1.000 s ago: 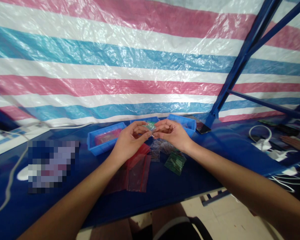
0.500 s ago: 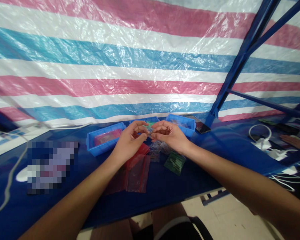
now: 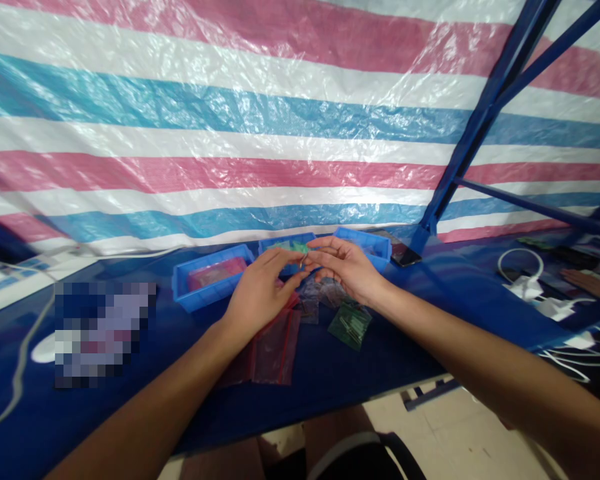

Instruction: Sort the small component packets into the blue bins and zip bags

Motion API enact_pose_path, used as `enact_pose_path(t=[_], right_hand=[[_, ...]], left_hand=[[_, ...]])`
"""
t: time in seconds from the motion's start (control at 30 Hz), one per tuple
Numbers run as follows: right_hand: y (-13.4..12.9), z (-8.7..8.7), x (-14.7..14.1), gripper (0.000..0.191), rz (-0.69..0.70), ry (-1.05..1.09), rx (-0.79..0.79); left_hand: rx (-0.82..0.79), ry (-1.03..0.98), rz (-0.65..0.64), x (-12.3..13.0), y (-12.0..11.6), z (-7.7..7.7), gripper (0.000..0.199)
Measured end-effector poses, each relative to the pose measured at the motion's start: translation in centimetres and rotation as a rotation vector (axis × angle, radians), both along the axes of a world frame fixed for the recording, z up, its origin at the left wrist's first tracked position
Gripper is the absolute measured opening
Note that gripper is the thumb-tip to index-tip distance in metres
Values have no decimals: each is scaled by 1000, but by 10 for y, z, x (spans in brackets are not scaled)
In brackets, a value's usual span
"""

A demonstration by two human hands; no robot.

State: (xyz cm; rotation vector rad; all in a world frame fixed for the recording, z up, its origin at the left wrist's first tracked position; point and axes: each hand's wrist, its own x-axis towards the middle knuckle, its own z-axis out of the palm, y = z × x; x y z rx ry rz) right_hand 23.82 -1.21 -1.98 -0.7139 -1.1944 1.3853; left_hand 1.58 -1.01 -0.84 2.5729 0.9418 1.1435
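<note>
My left hand (image 3: 261, 285) and my right hand (image 3: 351, 268) meet fingertip to fingertip above the middle of the desk. A small thin, shiny piece (image 3: 304, 259) shows between the fingertips, too small to name. Both hands are closed in a pinch around it. Below my left hand lie red zip bags (image 3: 276, 350). Beneath the fingers are clear plastic bags (image 3: 309, 307). A green zip bag (image 3: 351, 327) with thin metal pins in it lies just below my right hand.
Blue bins stand behind the hands: a left one (image 3: 190, 290) with red bags, a middle one (image 3: 285, 241) with green bags, and a right one (image 3: 384, 247). A phone (image 3: 407, 257) lies at the right. White chargers and cables (image 3: 527, 287) are farther right.
My right-hand fingers have shifted slightly left over the left fingertips and straightened. My left hand has turned a little, its back more upward. The bags and bins look the same.
</note>
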Motion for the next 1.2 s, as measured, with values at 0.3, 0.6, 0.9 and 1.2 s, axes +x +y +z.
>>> enact_pose_path(t=[0.3, 0.6, 0.9, 1.2], right_hand=[[2, 1, 3, 34, -166, -184, 179], [5, -2, 1, 40, -114, -139, 123], [-2, 1, 1, 41, -61, -36, -61], [-5, 6, -2, 48, -5, -88, -16]], left_hand=[[-325, -197, 10, -2, 4, 4, 35], [-325, -215, -31, -2, 7, 0, 55], [177, 71, -57, -8, 4, 5, 34], [-118, -145, -2, -5, 2, 10, 25]])
